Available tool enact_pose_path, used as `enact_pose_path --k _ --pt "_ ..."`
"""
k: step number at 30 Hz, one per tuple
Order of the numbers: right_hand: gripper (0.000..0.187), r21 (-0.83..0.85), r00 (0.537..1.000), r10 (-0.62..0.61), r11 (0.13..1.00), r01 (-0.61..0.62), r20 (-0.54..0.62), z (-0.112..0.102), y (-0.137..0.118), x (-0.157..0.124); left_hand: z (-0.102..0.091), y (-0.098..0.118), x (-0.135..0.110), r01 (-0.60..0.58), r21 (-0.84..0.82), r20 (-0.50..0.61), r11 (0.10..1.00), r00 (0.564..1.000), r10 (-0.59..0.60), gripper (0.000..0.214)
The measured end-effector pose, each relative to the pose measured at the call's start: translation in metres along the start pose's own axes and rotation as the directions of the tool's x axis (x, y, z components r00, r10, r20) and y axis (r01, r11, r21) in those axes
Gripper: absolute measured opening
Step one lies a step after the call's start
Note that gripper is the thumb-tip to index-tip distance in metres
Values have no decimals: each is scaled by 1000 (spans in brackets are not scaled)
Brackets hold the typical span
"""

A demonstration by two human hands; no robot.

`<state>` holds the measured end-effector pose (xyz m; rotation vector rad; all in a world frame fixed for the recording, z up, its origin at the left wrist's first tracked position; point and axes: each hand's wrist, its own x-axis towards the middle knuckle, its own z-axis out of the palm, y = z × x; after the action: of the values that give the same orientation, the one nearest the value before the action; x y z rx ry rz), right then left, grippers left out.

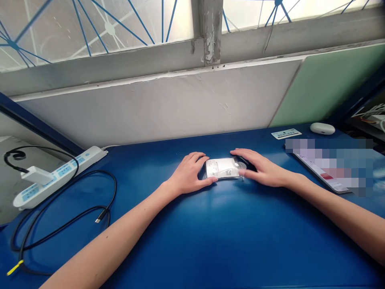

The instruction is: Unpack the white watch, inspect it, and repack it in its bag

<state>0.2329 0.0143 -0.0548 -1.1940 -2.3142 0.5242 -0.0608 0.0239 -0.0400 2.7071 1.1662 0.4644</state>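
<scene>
A small package in clear plastic with a white printed label point(223, 167) lies flat on the blue table, between my two hands. My left hand point(189, 172) grips its left end, thumb along the near edge and fingers curled at the far side. On the right end, my right hand point(261, 166) has its thumb over the loose plastic and its fingers reaching round the far side. Dark material shows under both hands at the package's ends; what it is I cannot make out.
A white power strip point(64, 172) with a plugged-in charger point(37, 176) and a coiled black cable point(112, 188) lie at the left. At the right are a tablet-like device point(321, 170), partly blurred, a white card point(286, 133) and a white earbud case point(322, 128). A wall panel point(165, 108) stands behind.
</scene>
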Motion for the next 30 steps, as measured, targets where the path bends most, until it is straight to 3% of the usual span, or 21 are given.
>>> enact_pose_path --k 3,6,12,17,21,25,30 --pt "53 192 989 149 971 -143 -19 -3 -2 2 0 0 0 -11 3 4 1000 1000 11 68" --pt "50 215 979 200 959 -185 -50 -2 -6 3 0 -1 0 -17 -14 -7 1000 1000 17 61" --pt "43 72 987 96 994 -87 -127 16 -21 4 0 1 1 -15 -8 9 1000 1000 15 65" --pt "39 -22 969 128 991 -135 -211 28 -31 5 0 2 0 -38 -25 48 999 998 39 59" --pt "36 -50 973 122 990 -134 -195 29 -31 5 1 1 0 1 -32 77 999 997 1 65" --pt "34 -133 985 29 990 -52 -169 29 -26 5 1 0 1 13 -43 84 999 996 -10 66" --pt "44 -280 990 -27 960 -13 -137 31 -23 5 0 -1 3 25 -65 80 998 997 -19 64"
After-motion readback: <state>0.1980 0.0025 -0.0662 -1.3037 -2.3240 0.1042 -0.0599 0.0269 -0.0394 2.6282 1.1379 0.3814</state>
